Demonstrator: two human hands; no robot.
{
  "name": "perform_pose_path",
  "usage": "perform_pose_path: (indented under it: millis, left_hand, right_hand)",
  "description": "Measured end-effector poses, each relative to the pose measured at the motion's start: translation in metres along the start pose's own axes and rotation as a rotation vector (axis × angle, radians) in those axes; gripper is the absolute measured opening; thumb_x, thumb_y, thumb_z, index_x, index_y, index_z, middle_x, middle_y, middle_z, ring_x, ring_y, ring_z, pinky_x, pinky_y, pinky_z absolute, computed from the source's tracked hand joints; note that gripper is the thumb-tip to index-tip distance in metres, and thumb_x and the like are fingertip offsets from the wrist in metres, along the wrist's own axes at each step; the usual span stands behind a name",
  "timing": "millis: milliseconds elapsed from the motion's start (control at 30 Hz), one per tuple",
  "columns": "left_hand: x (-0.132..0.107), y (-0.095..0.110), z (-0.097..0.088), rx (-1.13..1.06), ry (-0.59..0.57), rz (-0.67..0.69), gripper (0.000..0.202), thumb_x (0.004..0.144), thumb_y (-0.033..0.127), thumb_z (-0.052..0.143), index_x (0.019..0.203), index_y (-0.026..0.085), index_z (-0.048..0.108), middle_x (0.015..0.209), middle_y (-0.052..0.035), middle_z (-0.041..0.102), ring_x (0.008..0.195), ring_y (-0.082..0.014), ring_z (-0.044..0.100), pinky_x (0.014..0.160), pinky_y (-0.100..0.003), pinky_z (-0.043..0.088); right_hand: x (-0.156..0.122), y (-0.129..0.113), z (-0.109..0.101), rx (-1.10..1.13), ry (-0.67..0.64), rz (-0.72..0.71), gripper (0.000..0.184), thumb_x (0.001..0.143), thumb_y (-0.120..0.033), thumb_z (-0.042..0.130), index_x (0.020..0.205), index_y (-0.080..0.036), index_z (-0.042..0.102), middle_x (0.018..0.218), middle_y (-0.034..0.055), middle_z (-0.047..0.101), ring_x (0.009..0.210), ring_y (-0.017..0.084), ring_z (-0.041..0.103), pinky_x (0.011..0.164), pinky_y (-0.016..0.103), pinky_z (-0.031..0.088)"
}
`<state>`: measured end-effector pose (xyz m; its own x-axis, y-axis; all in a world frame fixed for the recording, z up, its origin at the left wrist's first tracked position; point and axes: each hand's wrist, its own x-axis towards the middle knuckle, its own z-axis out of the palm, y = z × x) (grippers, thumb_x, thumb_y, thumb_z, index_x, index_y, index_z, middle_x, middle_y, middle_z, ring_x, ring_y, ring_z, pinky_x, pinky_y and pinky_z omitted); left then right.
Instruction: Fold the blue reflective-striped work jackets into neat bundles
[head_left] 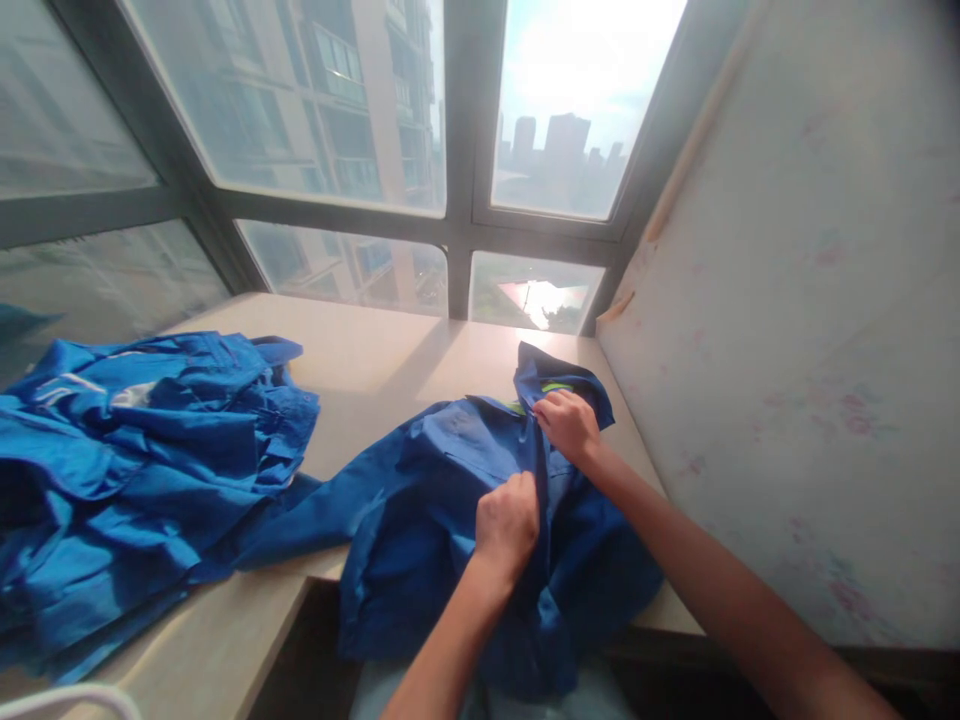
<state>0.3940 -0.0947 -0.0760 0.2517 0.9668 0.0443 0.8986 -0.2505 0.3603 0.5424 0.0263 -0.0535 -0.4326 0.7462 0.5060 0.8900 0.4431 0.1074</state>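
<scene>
A blue work jacket (427,480) lies spread on the beige window ledge (367,360), its lower part hanging over the front edge. My left hand (508,522) is closed in a fist on the jacket's front opening near the middle. My right hand (568,424) pinches the same front edge higher up, just below the collar, where a green-yellow strip shows. Both hands grip the fabric along the placket line.
A pile of several more blue garments (135,470) lies on the left part of the ledge. Large windows (315,110) stand behind the ledge, and a pale wall (810,330) closes it off on the right. A white curved edge (67,697) shows at bottom left.
</scene>
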Motion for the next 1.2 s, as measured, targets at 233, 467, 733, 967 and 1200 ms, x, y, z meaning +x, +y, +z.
perform_pose_path:
  millis: [233, 467, 733, 967, 1200]
  left_hand:
    - [0.012, -0.026, -0.023, -0.087, 0.241, -0.105, 0.027, 0.102, 0.029, 0.036, 0.11, 0.022, 0.061, 0.099, -0.006, 0.07, 0.083, -0.019, 0.068, 0.068, -0.026, 0.043]
    - [0.014, -0.026, -0.04, -0.009, 0.442, -0.053, 0.028, 0.101, 0.027, 0.039, 0.11, 0.021, 0.065, 0.095, -0.0074, 0.07, 0.083, -0.019, 0.066, 0.07, -0.026, 0.044]
    - [-0.029, -0.059, 0.051, -0.011, 0.045, -0.17, 0.028, 0.097, 0.016, 0.042, 0.117, 0.019, 0.061, 0.1, -0.008, 0.072, 0.087, -0.0201, 0.071, 0.072, -0.026, 0.048]
    - [-0.024, -0.066, 0.046, -0.1, -0.096, -0.31, 0.024, 0.096, 0.024, 0.045, 0.114, 0.023, 0.061, 0.103, -0.0069, 0.074, 0.089, -0.023, 0.072, 0.076, -0.03, 0.049]
    - [-0.008, -0.06, 0.007, -0.19, 0.115, -0.141, 0.031, 0.099, 0.038, 0.045, 0.117, 0.021, 0.062, 0.112, -0.009, 0.069, 0.103, -0.0221, 0.066, 0.086, -0.03, 0.05]
  right_hand:
    - [0.063, 0.01, -0.023, -0.07, 0.222, -0.014, 0.024, 0.094, -0.018, 0.052, 0.075, -0.019, 0.066, 0.079, 0.0055, 0.063, 0.08, 0.019, 0.051, 0.075, 0.031, 0.035]
    - [0.135, 0.029, -0.056, 0.002, 0.291, 0.026, 0.024, 0.094, -0.016, 0.049, 0.08, -0.019, 0.069, 0.086, 0.0069, 0.064, 0.086, 0.021, 0.051, 0.08, 0.031, 0.037]
    - [0.098, 0.042, 0.009, 0.006, 0.235, 0.079, 0.027, 0.096, -0.018, 0.052, 0.075, -0.019, 0.069, 0.08, 0.0063, 0.065, 0.083, 0.02, 0.054, 0.077, 0.031, 0.041]
    - [0.05, 0.028, 0.023, 0.228, 0.406, -0.011, 0.021, 0.097, -0.02, 0.054, 0.088, -0.023, 0.072, 0.086, 0.003, 0.07, 0.086, 0.019, 0.059, 0.084, 0.033, 0.048]
    - [0.011, -0.004, 0.013, 0.331, 0.437, -0.062, 0.02, 0.093, -0.014, 0.058, 0.098, -0.026, 0.074, 0.092, 0.0017, 0.073, 0.087, 0.018, 0.063, 0.082, 0.031, 0.053]
